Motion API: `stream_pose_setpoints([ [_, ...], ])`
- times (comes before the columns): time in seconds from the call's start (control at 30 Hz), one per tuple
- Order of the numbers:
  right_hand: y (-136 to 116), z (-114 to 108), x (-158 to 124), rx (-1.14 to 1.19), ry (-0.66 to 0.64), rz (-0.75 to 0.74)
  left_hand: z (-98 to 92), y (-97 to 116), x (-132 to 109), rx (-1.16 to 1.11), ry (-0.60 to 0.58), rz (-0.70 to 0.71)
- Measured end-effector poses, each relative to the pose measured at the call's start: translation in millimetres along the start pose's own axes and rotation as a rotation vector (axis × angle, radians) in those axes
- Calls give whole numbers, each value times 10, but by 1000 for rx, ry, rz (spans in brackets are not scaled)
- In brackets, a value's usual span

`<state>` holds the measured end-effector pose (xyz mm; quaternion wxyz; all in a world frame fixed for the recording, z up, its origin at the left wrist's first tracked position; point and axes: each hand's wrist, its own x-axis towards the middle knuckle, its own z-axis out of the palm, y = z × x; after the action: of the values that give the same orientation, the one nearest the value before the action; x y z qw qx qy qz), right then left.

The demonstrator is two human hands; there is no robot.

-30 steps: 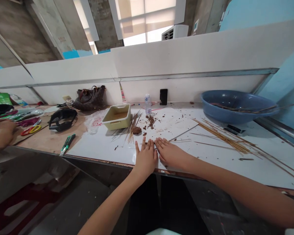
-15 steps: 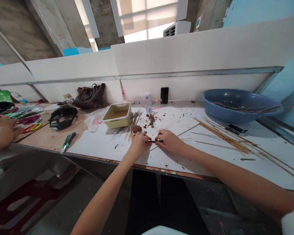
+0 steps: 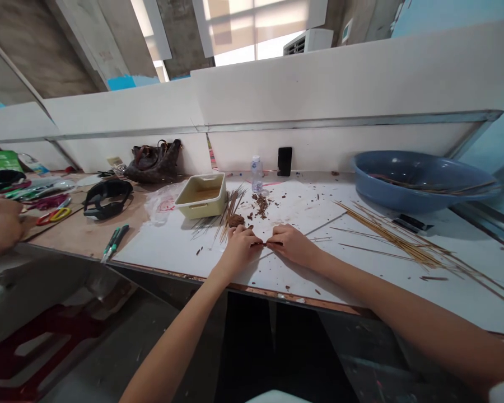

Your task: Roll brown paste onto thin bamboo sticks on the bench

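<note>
Both hands are pinched over the white sheet near the table's front edge, their fingertips almost meeting. My left hand (image 3: pixel 240 246) is closed on one end of a short, thin dark brown strip (image 3: pixel 264 244). The other end sits in the closed fingers of my right hand (image 3: pixel 293 244). Much of the strip is hidden by the fingers. Just beyond my left hand lies a wrinkled brown lump (image 3: pixel 236 220). A heap of brown crumbs (image 3: pixel 260 206) is spread behind the hands, and a bundle of thin sticks (image 3: pixel 232 211) lies to the left of it.
A cream tub (image 3: pixel 185 207) of brownish liquid, a plastic bottle (image 3: pixel 256 176) and a phone (image 3: pixel 284 162) stand behind. Rightward are long thin sticks (image 3: pixel 397 238) and a blue basin (image 3: pixel 420 193). Cutters (image 3: pixel 116 240) lie left, near another person's hand (image 3: pixel 2 224).
My fingertips have drawn slightly closer together, so less of the brown strip shows between them. The view has shifted a little.
</note>
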<state>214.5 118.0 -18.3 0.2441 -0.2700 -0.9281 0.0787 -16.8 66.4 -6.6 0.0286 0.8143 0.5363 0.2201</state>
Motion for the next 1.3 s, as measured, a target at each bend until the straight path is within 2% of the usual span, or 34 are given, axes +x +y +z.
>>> stream_pose_setpoints([
  [0.13,-7,-40,-49,44,-20,32,-52,-90,-78,-20,16,-18],
  [0.3,-80,-3,-20,37,14,70,-51,-125,-100,-74,0,-35],
  [0.47,-115,78,63,29,11,28,31,-157,-48,-56,6,-37],
  [0.6,-106,116,64,-80,4,-17,74,-188,-31,-41,12,-19],
  [0.87,-185,60,8,-122,14,39,37,-206,-97,-52,44,-59],
  [1.03,-181,96,85,-93,-22,-18,46,-195,-86,-63,47,-22],
  [1.3,-121,162,100,-90,-11,-23,60,-108,-55,-10,40,-44],
])
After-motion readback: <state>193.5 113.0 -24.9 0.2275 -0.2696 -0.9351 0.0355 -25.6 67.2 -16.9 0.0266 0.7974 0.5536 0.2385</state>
